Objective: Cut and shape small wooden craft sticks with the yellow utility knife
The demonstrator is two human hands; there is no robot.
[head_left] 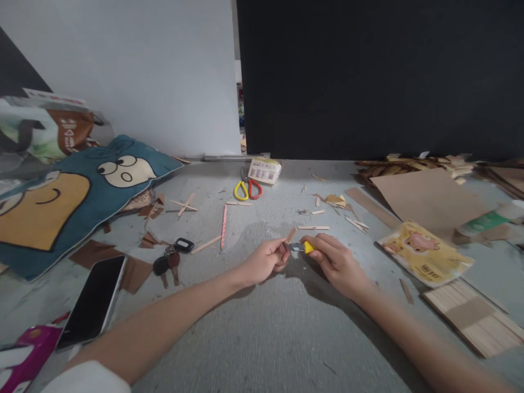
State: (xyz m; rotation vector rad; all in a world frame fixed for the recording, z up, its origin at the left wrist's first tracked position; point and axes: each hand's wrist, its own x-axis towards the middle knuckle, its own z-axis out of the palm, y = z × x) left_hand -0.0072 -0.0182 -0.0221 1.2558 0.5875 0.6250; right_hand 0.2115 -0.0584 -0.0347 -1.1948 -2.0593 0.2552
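Near the middle of the grey table, my left hand [268, 260] is closed around a short wooden craft stick [291, 234], whose top end pokes up past the fingers. My right hand [333, 259] grips a yellow utility knife [308, 247]. Its metal blade [295, 247] points left and meets the stick beside my left fingertips; whether it cuts in I cannot tell. Just beyond the hands lies another craft stick [313, 227]. A pink twisted stick [223, 226] is to the left, with a pale craft stick [206, 244] next to it.
Scissors [248, 190] lie by a white packet [265, 171] at the back. Keys [172, 261], a phone [93, 297] and a blue cushion [102, 191] are on the left. On the right are a yellow packet [423, 252], a bundle of craft sticks [458, 305] and brown cardboard [426, 194].
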